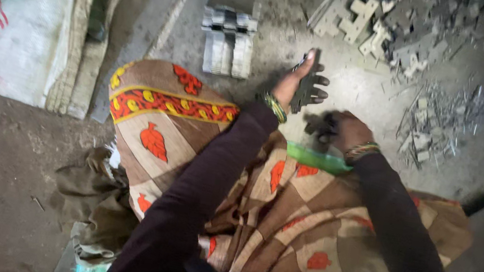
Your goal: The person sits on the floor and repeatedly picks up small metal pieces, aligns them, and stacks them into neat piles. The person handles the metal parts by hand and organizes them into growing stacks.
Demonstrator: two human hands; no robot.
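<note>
Left hand (pixel 300 82) clamps dark flat metal stamped pieces (pixel 306 86), long axis upright, just beyond right hand (pixel 346 130), whose curled fingers pinch another dark piece (pixel 319 127); grey stack (pixel 228 42) left of both.

Left hand (pixel 302 84): grips a dark flat metal piece (pixel 306 88), upright. Right hand (pixel 346 131): just right of it, closed on a smaller dark piece (pixel 320 127). Beyond the left hand: stacked metal plates (pixel 228 42). Farther right: heap of pale cross-shaped cutouts (pixel 370 23); scrap slivers (pixel 435 121) on the floor (pixel 3 169).
</note>
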